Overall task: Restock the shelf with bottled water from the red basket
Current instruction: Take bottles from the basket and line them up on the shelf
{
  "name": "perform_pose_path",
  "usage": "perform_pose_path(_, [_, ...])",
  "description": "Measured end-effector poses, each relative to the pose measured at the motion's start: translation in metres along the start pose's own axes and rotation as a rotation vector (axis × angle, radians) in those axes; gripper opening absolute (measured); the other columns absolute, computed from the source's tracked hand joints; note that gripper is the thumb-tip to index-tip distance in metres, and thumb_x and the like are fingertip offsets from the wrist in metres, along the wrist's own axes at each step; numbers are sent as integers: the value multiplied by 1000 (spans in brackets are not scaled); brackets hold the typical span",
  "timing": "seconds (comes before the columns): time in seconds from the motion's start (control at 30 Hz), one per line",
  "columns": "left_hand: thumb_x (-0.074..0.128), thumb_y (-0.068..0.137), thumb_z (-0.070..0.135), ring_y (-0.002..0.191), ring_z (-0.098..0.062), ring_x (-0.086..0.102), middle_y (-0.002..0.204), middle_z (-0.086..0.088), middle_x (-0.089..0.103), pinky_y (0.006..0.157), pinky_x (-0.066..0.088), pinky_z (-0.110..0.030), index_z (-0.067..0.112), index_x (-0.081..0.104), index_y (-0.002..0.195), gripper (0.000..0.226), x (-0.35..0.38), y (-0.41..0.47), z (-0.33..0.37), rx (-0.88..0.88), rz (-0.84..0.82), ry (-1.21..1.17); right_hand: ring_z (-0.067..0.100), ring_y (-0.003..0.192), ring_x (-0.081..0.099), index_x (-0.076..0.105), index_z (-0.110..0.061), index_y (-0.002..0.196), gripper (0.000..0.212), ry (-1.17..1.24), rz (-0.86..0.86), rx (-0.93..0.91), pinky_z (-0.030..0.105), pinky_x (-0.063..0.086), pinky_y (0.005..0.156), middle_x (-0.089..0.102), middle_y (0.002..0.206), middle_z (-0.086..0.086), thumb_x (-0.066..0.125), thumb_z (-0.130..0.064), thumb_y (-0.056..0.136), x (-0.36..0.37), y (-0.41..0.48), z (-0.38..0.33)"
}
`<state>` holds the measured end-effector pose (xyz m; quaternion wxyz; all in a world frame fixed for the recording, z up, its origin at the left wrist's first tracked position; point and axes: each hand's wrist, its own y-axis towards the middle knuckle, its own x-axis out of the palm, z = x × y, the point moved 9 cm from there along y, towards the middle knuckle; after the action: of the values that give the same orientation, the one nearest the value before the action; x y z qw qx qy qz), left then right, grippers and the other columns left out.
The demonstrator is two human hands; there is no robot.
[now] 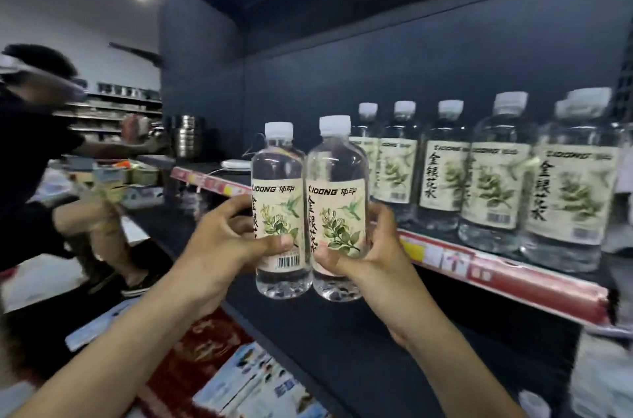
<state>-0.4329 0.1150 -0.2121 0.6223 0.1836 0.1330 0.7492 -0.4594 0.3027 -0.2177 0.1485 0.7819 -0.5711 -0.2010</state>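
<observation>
I hold two clear water bottles upright, side by side and touching, in front of the dark shelf. My left hand point(226, 239) grips the left bottle point(279, 184) around its cream flower label. My right hand point(373, 246) grips the right bottle point(337, 177) the same way. Both have white caps. To the right, several matching bottles point(493, 177) stand in a row on the shelf point(486, 272), behind its red price strip. The red basket is not in view.
Another person point(37, 150) in dark clothes stands at the left, reaching toward a counter with steel cups point(185, 136). The shelf's left stretch point(212, 182) holds a white flat item. Packaged goods point(246, 380) lie below my arms.
</observation>
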Motion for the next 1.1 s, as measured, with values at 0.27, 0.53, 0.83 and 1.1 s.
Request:
perform_pose_path(0.27, [82, 58, 0, 88, -27, 75, 100, -12, 76, 62, 58, -31, 15, 63, 112, 59, 76, 87, -4, 45, -108, -69, 12, 120, 53, 34, -37, 135, 76, -315, 385, -66, 40, 45, 103, 48, 137, -8, 80, -43, 74, -73, 35, -16])
perform_pose_path(0.53, [78, 66, -11, 86, -30, 74, 93, -13, 77, 74, 60, -39, 15, 67, 103, 46, 101, 143, -16, 79, -137, -82, 3, 126, 36, 26, -27, 153, 86, -490, 534, -100, 23, 25, 104, 36, 149, -9, 71, -47, 82, -86, 55, -19])
perform_pose_path(0.83, [79, 69, -6, 91, -29, 73, 103, -16, 74, 83, 59, -43, 16, 67, 112, 49, 105, 177, -39, 59, -151, -71, 20, 144, 28, 12, -23, 156, 90, -523, 562, -52, 32, 26, 113, 19, 158, -1, 65, -41, 86, -76, 83, 0])
perform_pose_path(1.1, [78, 78, 4, 101, -13, 71, 104, 7, 76, 86, 56, -32, 27, 66, 110, 42, 117, 199, -48, 102, -254, 15, 18, 150, 13, -6, -41, 151, 90, -519, 621, -163, 50, 43, 109, 6, 162, -11, 61, -25, 92, -71, 100, 8])
